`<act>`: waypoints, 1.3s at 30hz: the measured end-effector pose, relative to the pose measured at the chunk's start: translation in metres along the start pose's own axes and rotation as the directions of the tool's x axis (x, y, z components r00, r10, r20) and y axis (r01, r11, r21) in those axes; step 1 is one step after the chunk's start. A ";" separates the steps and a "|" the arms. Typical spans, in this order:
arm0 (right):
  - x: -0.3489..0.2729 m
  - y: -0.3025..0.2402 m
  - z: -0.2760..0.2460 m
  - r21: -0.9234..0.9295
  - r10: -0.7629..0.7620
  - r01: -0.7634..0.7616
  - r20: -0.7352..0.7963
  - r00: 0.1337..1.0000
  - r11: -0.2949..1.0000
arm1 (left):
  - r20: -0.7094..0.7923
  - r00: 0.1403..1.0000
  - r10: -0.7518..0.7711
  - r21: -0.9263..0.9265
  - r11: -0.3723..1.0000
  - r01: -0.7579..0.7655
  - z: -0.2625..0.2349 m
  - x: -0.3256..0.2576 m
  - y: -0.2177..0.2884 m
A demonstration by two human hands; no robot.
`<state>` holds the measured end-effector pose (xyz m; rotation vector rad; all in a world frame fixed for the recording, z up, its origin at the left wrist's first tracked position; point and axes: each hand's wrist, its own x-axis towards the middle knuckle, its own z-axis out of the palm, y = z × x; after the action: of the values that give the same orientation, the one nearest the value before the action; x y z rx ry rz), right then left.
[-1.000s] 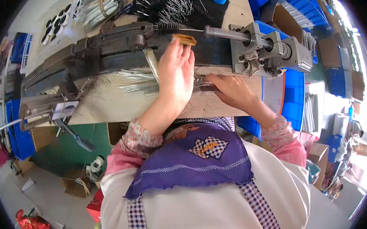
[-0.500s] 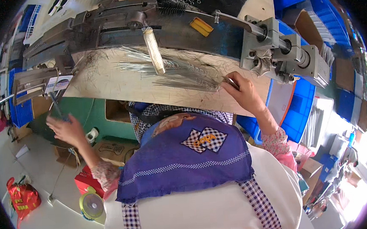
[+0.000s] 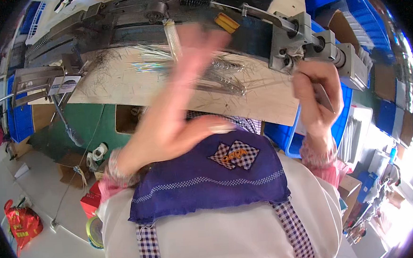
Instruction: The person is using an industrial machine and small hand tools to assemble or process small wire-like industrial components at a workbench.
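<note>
**Loose wires near the clamp**

Head view: my left hand (image 3: pixel 177 107) is raised over the bench, blurred, fingers spread and holding nothing. My right hand (image 3: pixel 318 94) is closed around a thin dark flat tool (image 3: pixel 324 97), just beside the grey metal bearing block (image 3: pixel 300 40). The bundle of fine silvery wires (image 3: pixel 213 76) lies on the pale wooden benchtop (image 3: pixel 271 101), long axis running left to right, tips towards the block. I think a careless sweep of my left hand could scatter them, or strands could snag at the block.
</note>
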<state>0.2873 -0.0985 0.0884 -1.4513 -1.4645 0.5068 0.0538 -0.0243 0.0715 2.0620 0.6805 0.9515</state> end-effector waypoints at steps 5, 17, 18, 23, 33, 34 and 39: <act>0.044 -0.029 0.021 0.013 -0.307 0.309 0.165 0.937 0.951 | 0.322 0.893 -0.316 -0.326 0.848 0.417 -0.012 -0.003 -0.017; 0.104 0.036 0.056 -0.477 -0.396 0.542 0.377 0.837 0.691 | 0.292 0.793 -0.535 -0.909 0.104 0.404 0.016 0.014 -0.008; 0.105 0.031 0.055 -0.504 -0.350 0.535 0.418 0.838 0.678 | 0.269 0.840 -0.472 -0.945 0.037 0.324 0.002 0.024 0.000; 0.107 0.030 0.058 -0.563 -0.347 0.557 0.442 0.827 0.611 | 0.167 0.925 -0.340 -0.850 -0.525 -0.039 -0.084 0.022 -0.034; 0.233 0.082 0.025 -0.633 0.470 -0.256 0.193 0.862 0.730 | 0.365 0.876 -0.316 -0.180 0.899 0.400 -0.005 0.059 -0.054; 0.231 0.079 0.025 -0.641 0.470 -0.250 0.197 0.860 0.726 | 0.403 0.861 -0.310 -0.171 0.899 0.404 0.012 0.078 -0.066; 0.168 0.051 0.015 -0.266 -0.048 0.202 0.491 0.870 0.943 | 0.410 0.856 -0.316 -0.242 0.867 0.436 0.023 0.113 -0.106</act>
<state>0.3327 0.0718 0.0959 -1.5212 -2.1014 0.6031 0.1217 0.1073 0.0211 1.6547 0.6512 0.4066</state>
